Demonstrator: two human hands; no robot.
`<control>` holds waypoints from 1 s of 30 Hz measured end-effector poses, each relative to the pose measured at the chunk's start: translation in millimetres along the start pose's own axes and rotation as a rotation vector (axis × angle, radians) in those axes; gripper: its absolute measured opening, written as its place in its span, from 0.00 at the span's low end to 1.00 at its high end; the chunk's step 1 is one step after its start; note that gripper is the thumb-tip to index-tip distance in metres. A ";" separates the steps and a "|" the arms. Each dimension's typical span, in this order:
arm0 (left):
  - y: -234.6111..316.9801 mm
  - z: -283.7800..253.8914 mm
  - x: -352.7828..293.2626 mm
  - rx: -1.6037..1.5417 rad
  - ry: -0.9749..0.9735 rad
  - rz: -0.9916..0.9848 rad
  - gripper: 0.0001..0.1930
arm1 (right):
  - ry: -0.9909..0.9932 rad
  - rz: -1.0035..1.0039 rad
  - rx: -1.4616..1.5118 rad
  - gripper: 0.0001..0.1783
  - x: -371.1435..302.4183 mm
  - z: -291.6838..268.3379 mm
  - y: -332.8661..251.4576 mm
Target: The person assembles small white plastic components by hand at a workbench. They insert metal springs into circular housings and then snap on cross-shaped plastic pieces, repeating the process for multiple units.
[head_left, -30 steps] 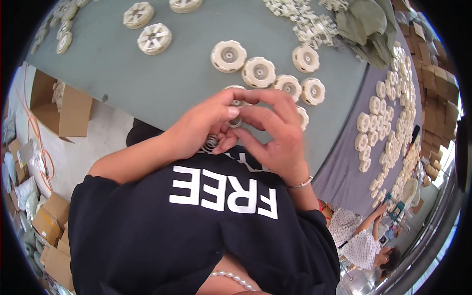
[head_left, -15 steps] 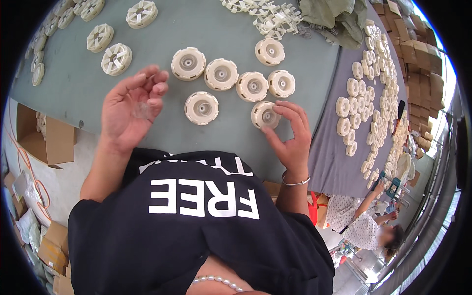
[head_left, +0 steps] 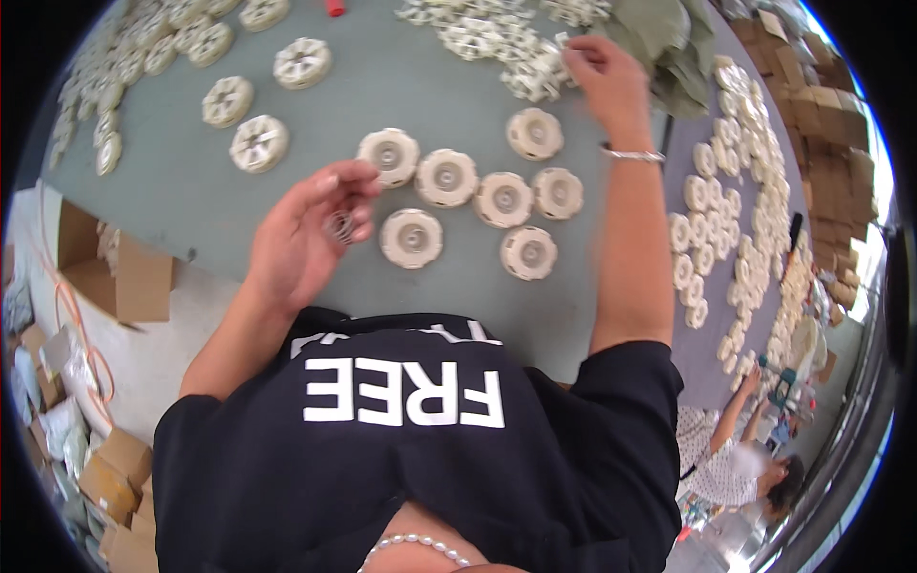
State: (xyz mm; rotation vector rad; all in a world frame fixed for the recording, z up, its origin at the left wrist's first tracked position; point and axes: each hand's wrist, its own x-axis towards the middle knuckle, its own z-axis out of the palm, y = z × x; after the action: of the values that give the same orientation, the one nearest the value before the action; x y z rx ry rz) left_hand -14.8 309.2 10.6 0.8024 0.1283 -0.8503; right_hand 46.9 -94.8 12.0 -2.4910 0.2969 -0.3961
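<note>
The left hand (head_left: 306, 234) hovers above the near edge of the grey-green surface (head_left: 191, 205), its fingers curled loosely inward with the thumb and fingertips pinching a small coiled metal spring (head_left: 339, 226); the hand is half closed around that spring, not clenched. Just to the right of the spring lies a cream round plastic disc (head_left: 412, 238) with a notched rim and a grey hub in the middle, flat on the surface and close to the fingertips but not touched. Beyond it a row of four like discs (head_left: 476, 181) runs left to right, each touching or nearly touching its neighbour, and one more disc (head_left: 529, 252) lies alone nearer the person, right of the first. The right hand (head_left: 604, 81) is stretched far forward across the surface, a thin bracelet (head_left: 632, 154) on its wrist, its fingers bent down into a heap of small white plastic parts (head_left: 497, 43); the fingertips look pinched together, but whether they have hold of a part cannot be told. To the far left, three spoked cream wheels (head_left: 260, 143) lie apart from each other, with many more along the left rim. On the right a purple-grey cloth (head_left: 702, 143) carries long rows of small cream rounds (head_left: 755, 205). Brown cardboard boxes (head_left: 115, 277) stand on the floor at the lower left. Another person (head_left: 740, 458) sits at the lower right.
</note>
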 end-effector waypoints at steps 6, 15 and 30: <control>3.4 14.0 8.3 -0.262 -0.243 -0.095 0.25 | 0.204 -0.018 0.105 0.08 -58.6 -15.1 -33.2; 2.6 75.8 54.3 0.545 -0.359 -0.022 0.34 | -0.171 -0.073 0.324 0.07 -131.4 -36.2 -86.4; 15.4 59.6 124.7 1.084 -0.211 0.440 0.21 | 0.085 -0.343 -0.102 0.05 -120.4 -5.1 -17.5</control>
State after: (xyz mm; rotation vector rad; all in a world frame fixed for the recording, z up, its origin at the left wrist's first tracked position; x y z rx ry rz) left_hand 67.8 197.3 11.3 1.6587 -0.7361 -0.5330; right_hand -64.8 -47.6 0.7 -2.6323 -0.0837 -0.6408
